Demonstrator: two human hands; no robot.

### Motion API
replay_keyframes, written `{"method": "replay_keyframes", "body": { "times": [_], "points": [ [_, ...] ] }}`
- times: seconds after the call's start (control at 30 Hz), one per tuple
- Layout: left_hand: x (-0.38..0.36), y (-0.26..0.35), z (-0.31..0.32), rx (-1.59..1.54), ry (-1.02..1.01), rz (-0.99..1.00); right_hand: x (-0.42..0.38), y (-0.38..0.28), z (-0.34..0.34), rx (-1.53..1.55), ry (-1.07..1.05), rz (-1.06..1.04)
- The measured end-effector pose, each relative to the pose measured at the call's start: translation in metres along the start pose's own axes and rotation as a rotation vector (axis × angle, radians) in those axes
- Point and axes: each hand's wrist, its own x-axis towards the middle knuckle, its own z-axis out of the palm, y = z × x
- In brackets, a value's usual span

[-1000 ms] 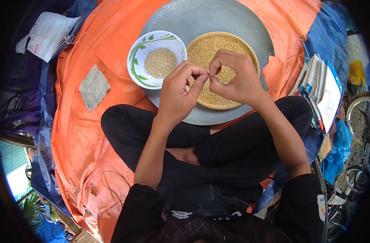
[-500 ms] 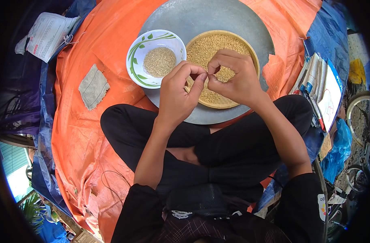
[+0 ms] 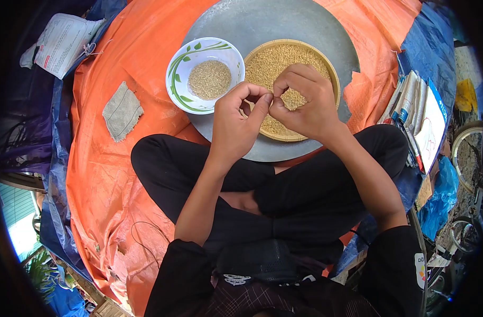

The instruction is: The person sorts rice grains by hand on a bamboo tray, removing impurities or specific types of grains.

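My left hand (image 3: 237,119) and my right hand (image 3: 310,105) meet fingertip to fingertip above the near left part of a round woven basket (image 3: 334,79). Thumb and forefinger are pinched together on each hand; whatever lies between them is too small to make out. Golden unhusked rice grains (image 3: 275,55) fill the basket, partly covered by my right hand. Left of it stands a white bowl (image 3: 176,68) with green leaf patterns, holding a small heap of paler grains (image 3: 209,79). Both vessels rest on a round grey metal tray (image 3: 299,18).
Under the tray spreads an orange tarp (image 3: 146,47), with a grey cloth scrap (image 3: 122,112) on its left. My crossed legs (image 3: 199,164) sit close to the tray. A printed sack (image 3: 67,45) lies at upper left, and folded printed sheets (image 3: 410,116) at right.
My pinched fingers stay together, with only a slight shift of the fingertips. The bowl, basket and tray appear a little shifted with the camera view.
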Motion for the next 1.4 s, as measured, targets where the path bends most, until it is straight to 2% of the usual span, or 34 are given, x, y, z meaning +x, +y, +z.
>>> {"method": "replay_keyframes", "body": {
  "times": [0.27,0.37,0.47,0.57,0.67,0.77,0.97,1.07,1.4],
  "points": [
    [-0.004,-0.003,0.008,-0.207,0.049,-0.014,0.0,-0.003,0.001,0.002,0.049,-0.026],
    [-0.003,-0.002,0.004,-0.298,0.046,-0.085,-0.001,-0.009,0.003,0.006,0.027,-0.038],
    [-0.001,-0.004,0.0,-0.326,0.077,-0.092,-0.002,-0.012,0.001,0.076,-0.047,0.064],
    [0.0,0.0,-0.002,-0.347,0.084,-0.068,-0.004,-0.009,-0.001,0.362,-0.074,0.328],
    [-0.001,0.0,-0.004,-0.283,0.058,-0.038,-0.006,-0.004,0.007,0.499,0.011,0.417],
    [-0.003,0.002,-0.008,-0.194,-0.017,-0.058,-0.005,-0.002,0.006,0.446,-0.009,0.308],
    [-0.003,-0.001,-0.003,-0.209,0.064,-0.024,0.004,-0.008,-0.006,0.241,-0.095,0.108],
    [-0.003,0.0,-0.007,-0.096,-0.021,-0.031,0.003,-0.005,-0.006,0.203,-0.084,0.09],
    [-0.002,0.002,0.002,0.081,0.091,0.125,0.001,-0.001,-0.004,0.052,-0.07,-0.002]
  ]
}}
